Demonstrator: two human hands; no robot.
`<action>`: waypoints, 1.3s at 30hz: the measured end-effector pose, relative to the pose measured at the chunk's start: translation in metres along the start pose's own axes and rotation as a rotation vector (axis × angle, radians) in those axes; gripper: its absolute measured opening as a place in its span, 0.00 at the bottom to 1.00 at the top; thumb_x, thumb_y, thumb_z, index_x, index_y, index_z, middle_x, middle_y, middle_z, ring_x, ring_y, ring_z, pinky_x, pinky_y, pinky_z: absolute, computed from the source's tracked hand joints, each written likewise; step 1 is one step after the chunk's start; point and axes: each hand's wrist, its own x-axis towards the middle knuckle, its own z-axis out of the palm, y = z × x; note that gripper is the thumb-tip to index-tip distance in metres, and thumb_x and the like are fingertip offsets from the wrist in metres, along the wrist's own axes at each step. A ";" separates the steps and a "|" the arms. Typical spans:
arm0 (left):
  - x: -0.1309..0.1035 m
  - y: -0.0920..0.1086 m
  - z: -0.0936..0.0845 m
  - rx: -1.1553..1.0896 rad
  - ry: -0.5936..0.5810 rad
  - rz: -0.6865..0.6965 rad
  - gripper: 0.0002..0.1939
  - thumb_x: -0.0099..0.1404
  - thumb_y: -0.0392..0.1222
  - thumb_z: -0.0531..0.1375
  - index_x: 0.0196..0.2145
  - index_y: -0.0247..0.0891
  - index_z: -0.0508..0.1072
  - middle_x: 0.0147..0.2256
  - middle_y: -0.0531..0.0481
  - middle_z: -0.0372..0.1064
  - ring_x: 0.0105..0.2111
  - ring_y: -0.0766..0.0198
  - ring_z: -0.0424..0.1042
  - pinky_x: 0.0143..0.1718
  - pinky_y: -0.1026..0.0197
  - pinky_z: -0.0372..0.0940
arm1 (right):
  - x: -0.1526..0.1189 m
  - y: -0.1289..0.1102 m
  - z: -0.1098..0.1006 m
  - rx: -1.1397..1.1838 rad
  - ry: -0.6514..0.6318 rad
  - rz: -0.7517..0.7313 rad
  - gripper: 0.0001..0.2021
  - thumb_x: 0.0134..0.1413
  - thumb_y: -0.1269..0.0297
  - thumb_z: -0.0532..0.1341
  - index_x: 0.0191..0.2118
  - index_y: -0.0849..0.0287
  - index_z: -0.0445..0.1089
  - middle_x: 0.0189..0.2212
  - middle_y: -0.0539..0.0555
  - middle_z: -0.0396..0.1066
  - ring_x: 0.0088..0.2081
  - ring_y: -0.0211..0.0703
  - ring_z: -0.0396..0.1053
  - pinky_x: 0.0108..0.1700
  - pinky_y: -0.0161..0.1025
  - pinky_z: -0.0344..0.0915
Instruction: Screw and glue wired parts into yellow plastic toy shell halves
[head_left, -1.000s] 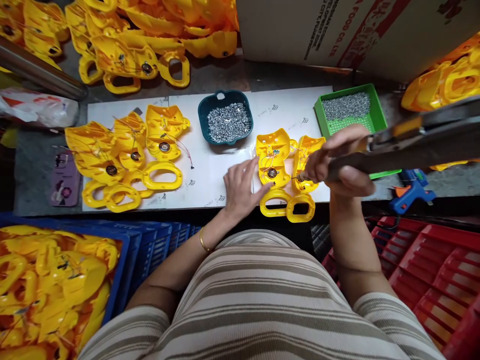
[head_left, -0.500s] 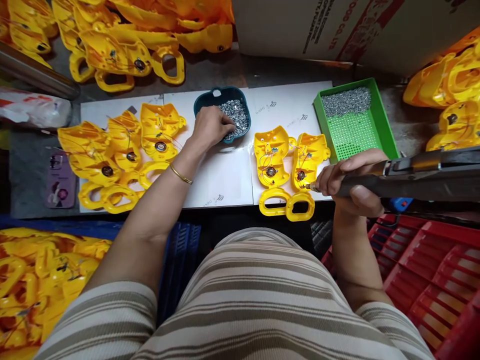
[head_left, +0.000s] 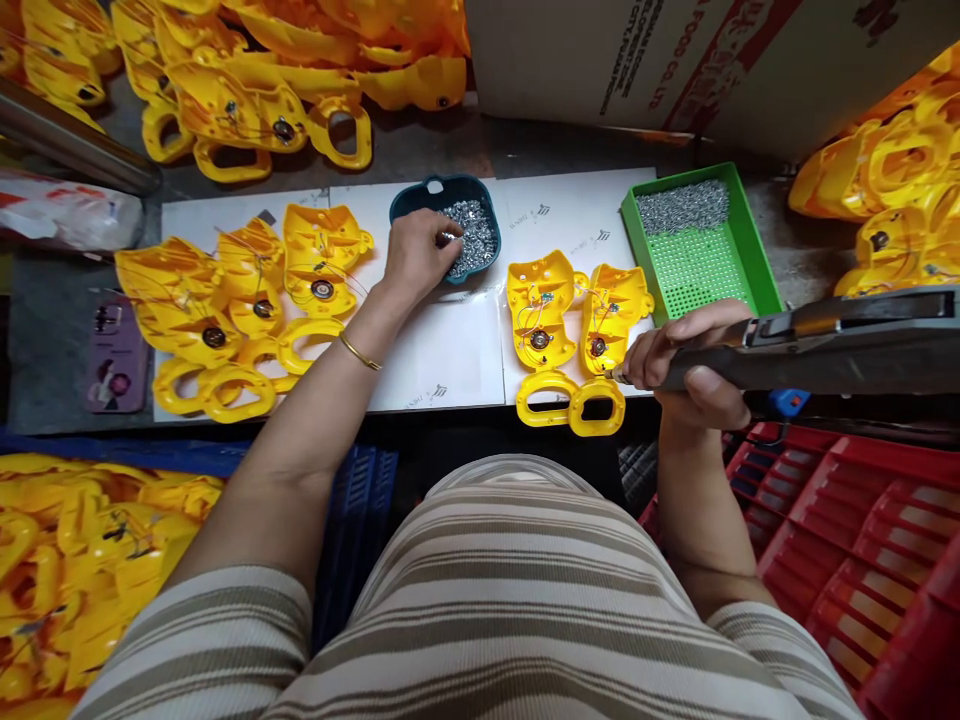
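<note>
My left hand (head_left: 421, 250) is over the near left side of a dark teal tray (head_left: 405, 200) of small shiny metal parts (head_left: 474, 238). Its fingers are pinched together; what lies between them is too small to name. In my right hand (head_left: 690, 365) is a dark power screwdriver (head_left: 847, 345), lying roughly level with its tip pointing left. That tip is at the lower end of a yellow plastic shell half (head_left: 616, 300) with wires and a round speaker-like part inside. A second such shell (head_left: 540, 300) lies just left of it. Both have loop handles toward me.
Several more yellow shells (head_left: 322, 255) lie on the white sheet at left, beside a purple phone (head_left: 118, 355). A green basket (head_left: 763, 265) holds small metal pieces. Behind are piled shells (head_left: 232, 100) and a cardboard box (head_left: 555, 70); a red crate (head_left: 840, 500) stands low at right.
My left hand's fingers have lifted slightly and drawn together over the metal parts. My right hand keeps the screwdriver tip at the same shell. The view has shifted a little.
</note>
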 end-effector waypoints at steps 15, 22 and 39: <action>0.006 0.014 -0.013 0.013 0.080 0.047 0.06 0.55 0.36 0.65 0.32 0.40 0.81 0.32 0.48 0.78 0.29 0.60 0.72 0.36 0.56 0.66 | 0.003 0.002 0.002 0.006 -0.001 0.008 0.11 0.53 0.59 0.65 0.42 0.54 0.70 0.15 0.44 0.60 0.14 0.37 0.57 0.15 0.37 0.56; -0.071 0.070 -0.012 -0.118 0.075 0.272 0.07 0.62 0.39 0.61 0.33 0.41 0.80 0.32 0.51 0.79 0.29 0.64 0.75 0.33 0.61 0.69 | 0.007 0.003 0.014 -0.032 0.022 -0.019 0.10 0.54 0.56 0.64 0.42 0.51 0.68 0.15 0.43 0.59 0.13 0.38 0.56 0.16 0.38 0.58; -0.171 0.103 0.043 -0.546 -0.100 0.224 0.08 0.67 0.45 0.60 0.39 0.45 0.81 0.37 0.48 0.80 0.34 0.61 0.79 0.35 0.59 0.75 | 0.006 0.001 0.042 0.019 -0.038 0.001 0.12 0.57 0.51 0.61 0.43 0.48 0.62 0.16 0.41 0.59 0.13 0.37 0.57 0.20 0.39 0.63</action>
